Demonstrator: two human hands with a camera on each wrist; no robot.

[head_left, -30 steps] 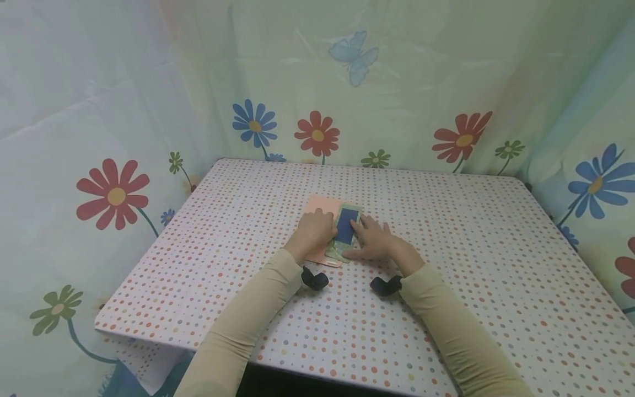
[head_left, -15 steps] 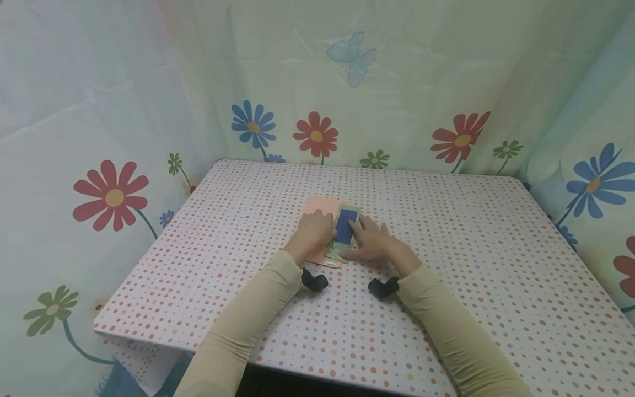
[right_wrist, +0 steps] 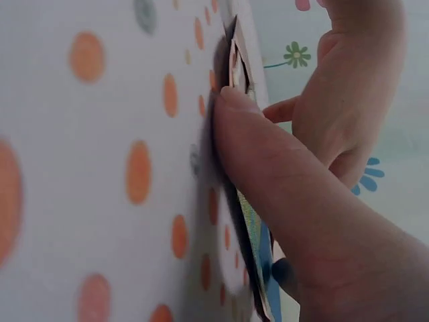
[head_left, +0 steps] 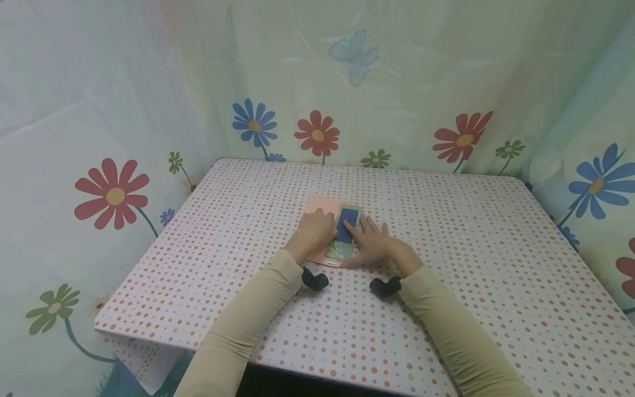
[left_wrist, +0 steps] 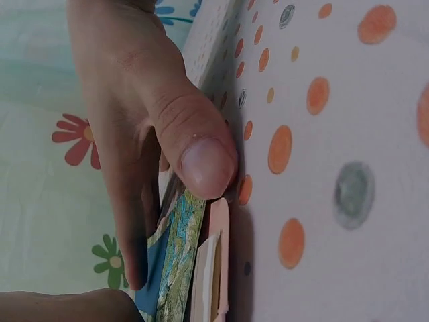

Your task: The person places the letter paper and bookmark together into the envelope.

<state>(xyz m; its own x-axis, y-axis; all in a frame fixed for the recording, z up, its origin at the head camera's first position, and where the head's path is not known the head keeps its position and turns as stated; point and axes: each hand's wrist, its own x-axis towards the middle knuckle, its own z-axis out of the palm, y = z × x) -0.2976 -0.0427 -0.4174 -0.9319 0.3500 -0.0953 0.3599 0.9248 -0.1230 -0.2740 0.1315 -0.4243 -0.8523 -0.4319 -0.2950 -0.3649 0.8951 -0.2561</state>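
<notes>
A pink booklet (head_left: 319, 204) lies flat at the middle of the table. Over its right side is a flat green patterned piece (head_left: 338, 252) with a dark blue panel. The left hand (head_left: 312, 231) rests on the pink part; its thumb (left_wrist: 204, 161) is right at the booklet's near corner, and one straight finger reaches onto the blue panel. Cream page edges (left_wrist: 209, 268) show beneath the patterned piece. At the right, the right hand (head_left: 372, 241) has its fingers spread, one on the blue panel, and its thumb (right_wrist: 258, 141) along the near edge.
A dotted cloth (head_left: 446, 231) covers the table. Black wrist-worn devices (head_left: 315, 279) sit below both hands, close over the cloth. A flowered curtain (head_left: 412, 88) surrounds the far side and both flanks.
The right thumb has shifted slightly toward the near left, along the lower edge. The patterned piece's near end now sits straighter against the pink edge. The left hand stays put.
</notes>
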